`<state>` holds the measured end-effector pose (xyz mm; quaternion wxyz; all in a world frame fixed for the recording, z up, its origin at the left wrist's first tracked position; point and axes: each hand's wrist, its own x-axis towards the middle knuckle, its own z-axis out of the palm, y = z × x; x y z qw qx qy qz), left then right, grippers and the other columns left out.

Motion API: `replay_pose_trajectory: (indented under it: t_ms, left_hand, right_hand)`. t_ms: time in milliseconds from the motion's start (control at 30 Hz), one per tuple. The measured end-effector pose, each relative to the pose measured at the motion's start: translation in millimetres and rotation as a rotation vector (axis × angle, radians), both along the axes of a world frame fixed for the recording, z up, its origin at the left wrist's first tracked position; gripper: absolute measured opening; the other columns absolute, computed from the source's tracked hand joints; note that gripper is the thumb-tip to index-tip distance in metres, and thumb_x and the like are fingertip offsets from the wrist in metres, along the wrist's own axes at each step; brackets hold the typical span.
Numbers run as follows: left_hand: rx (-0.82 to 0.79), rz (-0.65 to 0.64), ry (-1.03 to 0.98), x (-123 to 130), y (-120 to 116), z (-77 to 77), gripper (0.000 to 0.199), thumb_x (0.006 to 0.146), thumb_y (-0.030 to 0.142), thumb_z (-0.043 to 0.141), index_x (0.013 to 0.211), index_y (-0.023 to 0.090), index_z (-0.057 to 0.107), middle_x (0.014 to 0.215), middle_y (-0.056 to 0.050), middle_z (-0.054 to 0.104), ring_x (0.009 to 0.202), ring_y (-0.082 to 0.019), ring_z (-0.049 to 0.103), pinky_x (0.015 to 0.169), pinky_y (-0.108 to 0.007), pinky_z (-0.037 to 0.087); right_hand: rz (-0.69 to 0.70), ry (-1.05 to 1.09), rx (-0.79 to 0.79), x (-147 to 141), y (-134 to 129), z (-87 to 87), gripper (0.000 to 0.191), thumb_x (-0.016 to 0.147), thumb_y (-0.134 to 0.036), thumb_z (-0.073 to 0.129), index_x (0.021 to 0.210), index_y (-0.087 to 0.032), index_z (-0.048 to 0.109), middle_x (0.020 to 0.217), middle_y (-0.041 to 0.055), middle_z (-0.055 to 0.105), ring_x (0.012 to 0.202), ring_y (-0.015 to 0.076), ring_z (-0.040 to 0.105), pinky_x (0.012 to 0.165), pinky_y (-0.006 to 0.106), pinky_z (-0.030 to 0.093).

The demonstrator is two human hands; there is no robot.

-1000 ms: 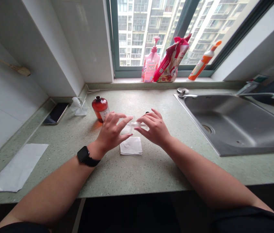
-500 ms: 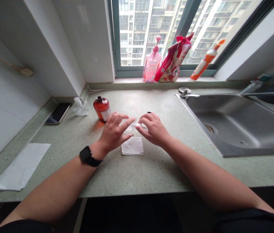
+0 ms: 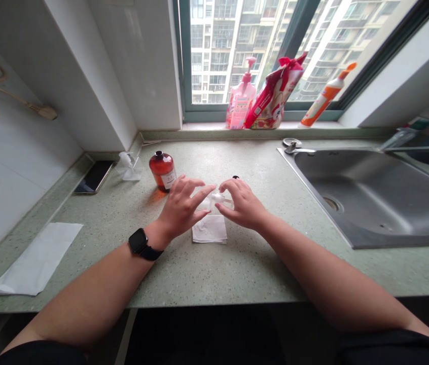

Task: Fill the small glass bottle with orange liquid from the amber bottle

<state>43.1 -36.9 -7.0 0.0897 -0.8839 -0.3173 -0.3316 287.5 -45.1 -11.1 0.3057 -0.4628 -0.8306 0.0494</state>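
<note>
Mid-frame, the left hand (image 3: 182,205) clasps a clear bottle (image 3: 205,204); the right hand (image 3: 246,204), parted, surrounds its white top (image 3: 218,197), contact unclear.

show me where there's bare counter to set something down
Bare: speckled green counter between the right hand and the steel sink, and between the forearms, nearer than the folded white square. Crowded: around the left hand, with the round amber-red bottle behind and a clear piece between the hands.

A phone (image 3: 94,177) lies far left on the table (image 3: 237,274); metal sink (image 3: 370,197) right; pink pump bottle (image 3: 241,104) on the far windowsill (image 3: 207,125).
</note>
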Motion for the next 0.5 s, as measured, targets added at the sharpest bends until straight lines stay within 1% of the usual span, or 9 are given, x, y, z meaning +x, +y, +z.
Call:
replay_pose_trajectory:
  t_ms: [33,100,200,300,367,433,500]
  left_hand:
    - [-0.003,0.001,0.002,-0.1,0.0,0.2,0.064,0.091,0.034,0.084,0.150,0.025,0.061,0.132,-0.012,0.067,0.126,-0.033,0.061,0.124,-0.058,0.042]
    - [-0.010,0.001,0.009,-0.3,0.2,0.3,0.063,0.091,0.033,0.084,0.149,0.026,0.062,0.133,-0.011,0.067,0.126,-0.032,0.061,0.125,-0.058,0.042]
    - [-0.016,-0.001,0.020,-0.2,0.3,0.1,0.061,0.091,0.032,0.084,0.148,0.026,0.062,0.133,-0.011,0.067,0.127,-0.032,0.062,0.126,-0.059,0.040]
    - [-0.025,-0.002,0.015,-0.2,0.1,0.2,0.062,0.090,0.031,0.085,0.148,0.026,0.063,0.133,-0.011,0.067,0.127,-0.032,0.062,0.128,-0.059,0.039]
    - [-0.037,-0.005,0.010,-0.4,0.2,0.3,0.062,0.090,0.030,0.085,0.148,0.027,0.063,0.134,-0.011,0.067,0.129,-0.032,0.062,0.128,-0.058,0.038]
    - [-0.046,-0.012,0.010,-0.6,0.4,0.1,0.062,0.090,0.030,0.084,0.148,0.027,0.063,0.135,-0.010,0.067,0.129,-0.031,0.062,0.130,-0.059,0.037]
    - [-0.046,-0.016,0.012,-0.6,0.9,-0.1,0.062,0.090,0.030,0.084,0.148,0.028,0.063,0.134,-0.010,0.067,0.129,-0.031,0.062,0.131,-0.059,0.035]
  right_hand:
    - [0.002,-0.005,-0.008,0.2,0.2,-0.2,0.020,0.097,-0.039,0.063,0.109,-0.025,0.059,0.113,0.0112,0.070,0.108,0.0298,0.063,0.102,0.048,0.047]
    - [-0.001,-0.019,-0.032,0.2,0.5,-0.3,0.015,0.100,-0.039,0.059,0.104,-0.025,0.060,0.115,0.0114,0.070,0.109,0.0295,0.062,0.102,0.048,0.047]
    - [-0.003,-0.018,-0.049,0.3,0.3,0.0,0.023,0.106,-0.044,0.051,0.102,-0.025,0.063,0.116,0.0111,0.070,0.110,0.0289,0.062,0.103,0.049,0.046]
    - [0.005,-0.001,-0.017,0.4,-0.3,-0.5,0.022,0.100,-0.044,0.060,0.109,-0.024,0.061,0.115,0.0119,0.069,0.111,0.0300,0.061,0.103,0.049,0.048]
    - [0.003,-0.006,0.001,0.3,-0.6,-1.3,0.021,0.097,-0.041,0.063,0.108,-0.024,0.060,0.117,0.0128,0.068,0.112,0.0306,0.061,0.104,0.050,0.048]
    - [-0.001,-0.016,-0.004,0.1,-0.4,-1.9,0.016,0.100,-0.040,0.059,0.102,-0.024,0.061,0.118,0.0129,0.068,0.113,0.0304,0.061,0.105,0.051,0.047]
    - [-0.002,-0.016,-0.017,0.0,-0.2,-2.2,0.020,0.105,-0.041,0.053,0.099,-0.025,0.063,0.118,0.0123,0.069,0.114,0.0297,0.061,0.106,0.051,0.047]
